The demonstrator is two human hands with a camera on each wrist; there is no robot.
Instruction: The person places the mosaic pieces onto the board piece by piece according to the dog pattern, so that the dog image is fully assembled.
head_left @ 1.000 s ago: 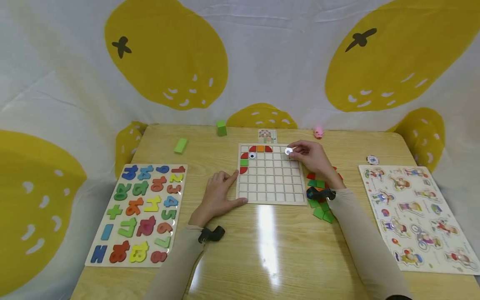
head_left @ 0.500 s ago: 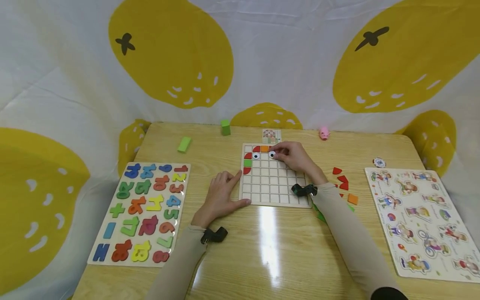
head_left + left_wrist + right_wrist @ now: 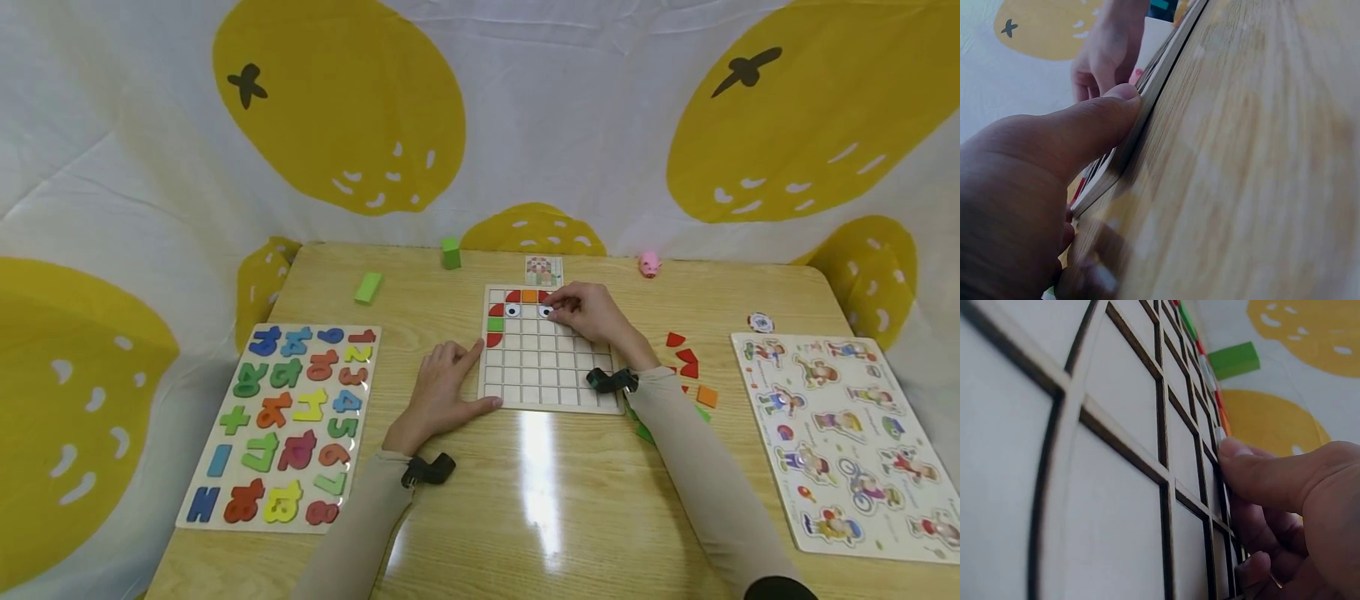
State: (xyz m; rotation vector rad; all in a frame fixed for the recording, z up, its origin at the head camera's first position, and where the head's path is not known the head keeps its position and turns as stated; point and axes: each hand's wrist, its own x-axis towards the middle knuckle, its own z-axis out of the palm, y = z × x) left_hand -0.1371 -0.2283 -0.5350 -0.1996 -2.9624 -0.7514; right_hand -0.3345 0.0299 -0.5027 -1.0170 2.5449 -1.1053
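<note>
The left hand (image 3: pixel 438 396), thumb spread wide from its fingers, steadies the grid board (image 3: pixel 540 360) around its near-left corner; the right hand (image 3: pixel 591 312), angled inward, pinches an eye tile (image 3: pixel 545 311) at the second-farthest row.

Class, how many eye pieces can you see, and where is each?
2. One eye piece lies on the grid board, second row down, second column from left; the other eye piece is at that row's fourth column, held by the right hand. Others may hide beneath the right arm.
</note>
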